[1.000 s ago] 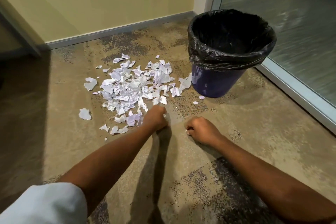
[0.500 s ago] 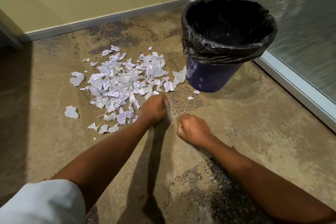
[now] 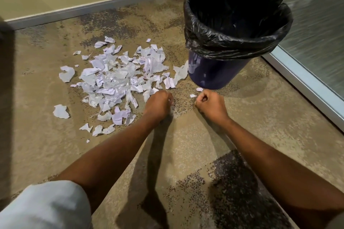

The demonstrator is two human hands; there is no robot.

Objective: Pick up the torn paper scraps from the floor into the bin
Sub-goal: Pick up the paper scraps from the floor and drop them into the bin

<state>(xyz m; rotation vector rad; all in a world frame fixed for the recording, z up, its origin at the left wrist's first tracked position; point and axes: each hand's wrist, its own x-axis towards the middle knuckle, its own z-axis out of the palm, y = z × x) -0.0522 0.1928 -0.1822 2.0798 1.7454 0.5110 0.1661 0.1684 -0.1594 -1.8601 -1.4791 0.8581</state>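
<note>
We see the torn paper scraps (image 3: 115,80) lying in a loose heap on the mottled brown floor (image 3: 186,145), left of the bin (image 3: 214,74). They are white with a faint lilac cast, ragged at the edges and crumpled, and many overlap in the middle of the heap. The heap is wider than it is deep. Its long axis runs across our view from lower left to upper right, with the right end near the foot of the bin.

One longer strip (image 3: 181,72) lies along that same slant, and its upper tip reaches the bin's dark blue wall. Two bigger pieces (image 3: 66,73) lie apart at the left edge. Two tiny bits (image 3: 199,89) lie just in front of the bin.

The bin stands upright, its mouth wrapped in a black liner (image 3: 236,42). Behind it runs a glass panel (image 3: 316,33), and a grey skirting (image 3: 93,9) lines the yellow wall.

Our left hand (image 3: 160,104) is at the near right edge of the heap with its fingers curled in. Our right hand (image 3: 210,106) sits just beside the tiny bits, also curled into a fist. We cannot tell whether either fist encloses paper. A pale sleeve (image 3: 46,206) shows at the lower left.
</note>
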